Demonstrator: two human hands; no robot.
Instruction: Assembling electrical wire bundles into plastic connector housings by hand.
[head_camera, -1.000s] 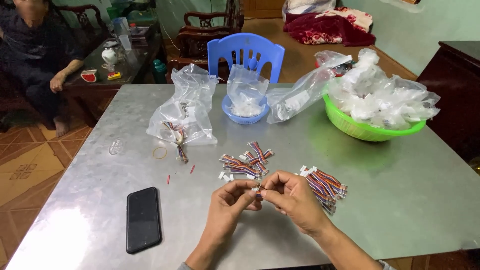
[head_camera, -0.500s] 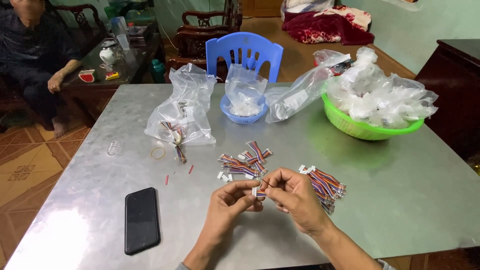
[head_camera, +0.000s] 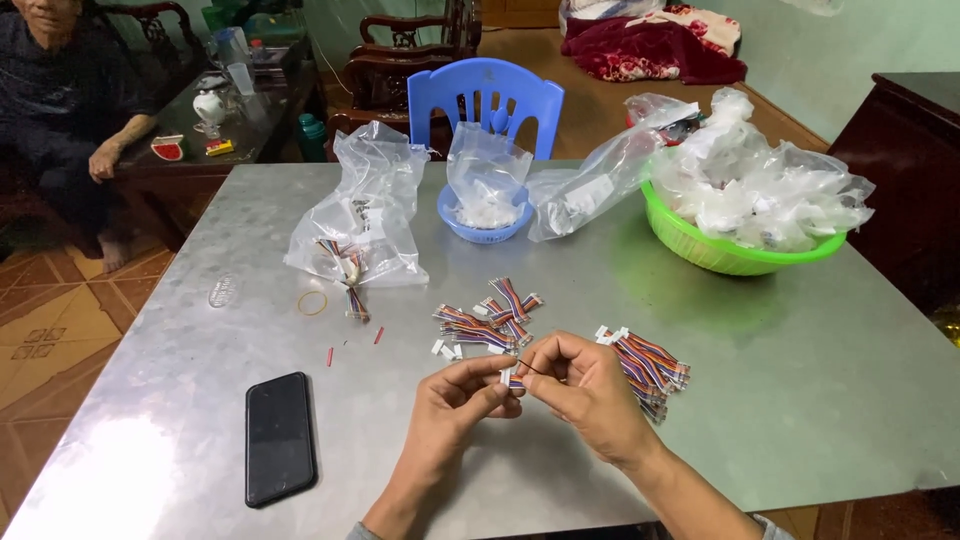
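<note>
White small plastic connector (head_camera: 506, 377) with thin dark wire pinched between left hand (head_camera: 462, 397) and right hand (head_camera: 585, 385), just nearer than multicoloured wire bundles (head_camera: 490, 320) on grey metal table (head_camera: 800, 400); barely shifted, work ongoing.

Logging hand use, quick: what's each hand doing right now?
Left hand: closed, pinching a small white connector.
Right hand: closed, pinching a thin wire at that connector.
</note>
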